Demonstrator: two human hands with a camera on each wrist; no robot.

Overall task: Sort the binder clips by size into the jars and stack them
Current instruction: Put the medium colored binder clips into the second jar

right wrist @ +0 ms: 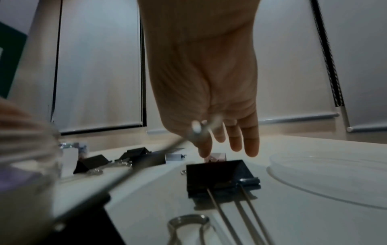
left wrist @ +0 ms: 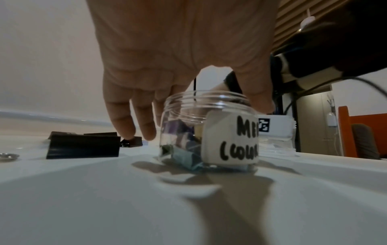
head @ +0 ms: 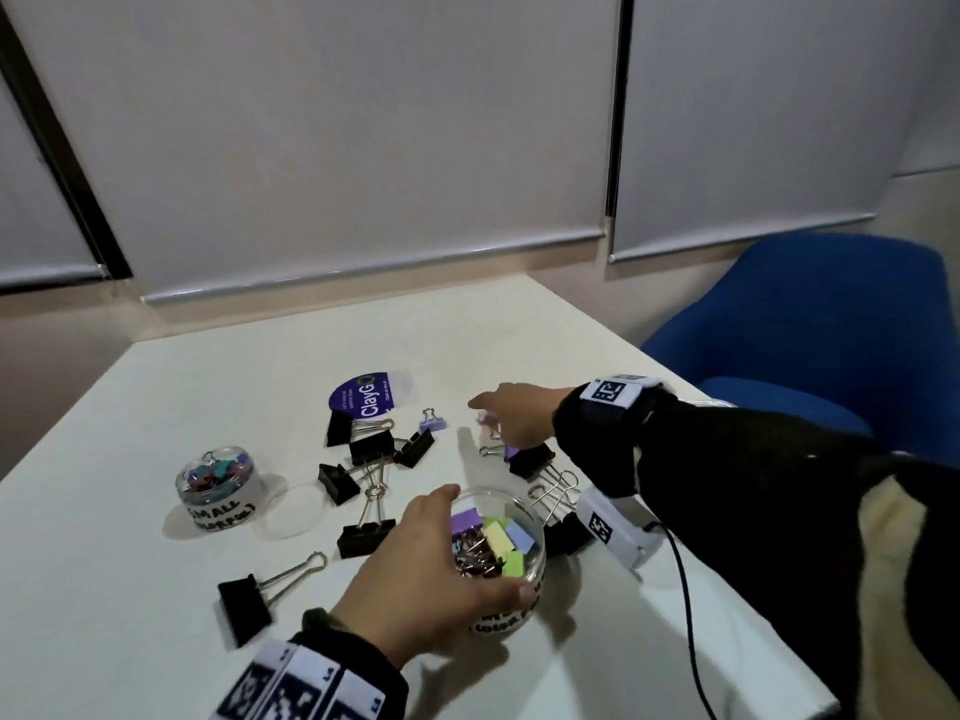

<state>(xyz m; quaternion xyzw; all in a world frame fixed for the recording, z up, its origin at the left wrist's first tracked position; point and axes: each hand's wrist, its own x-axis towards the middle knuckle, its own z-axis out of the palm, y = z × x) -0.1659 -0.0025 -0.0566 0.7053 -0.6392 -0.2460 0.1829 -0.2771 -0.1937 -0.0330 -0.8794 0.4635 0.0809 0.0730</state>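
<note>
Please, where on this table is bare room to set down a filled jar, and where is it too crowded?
Bare: the table's near-left corner, in front of the small jar, and the far strip behind the purple sticker. Crowded: the middle, with black clips between both jars and around the right hand.

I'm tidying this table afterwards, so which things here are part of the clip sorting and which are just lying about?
Part of the job:
- open jar gripped by the left hand
- small-clips jar
- black clips
- pink clip under the right hand
- lilac clip
- clear lid

Lying about:
- ClayGo sticker
- blue chair
</note>
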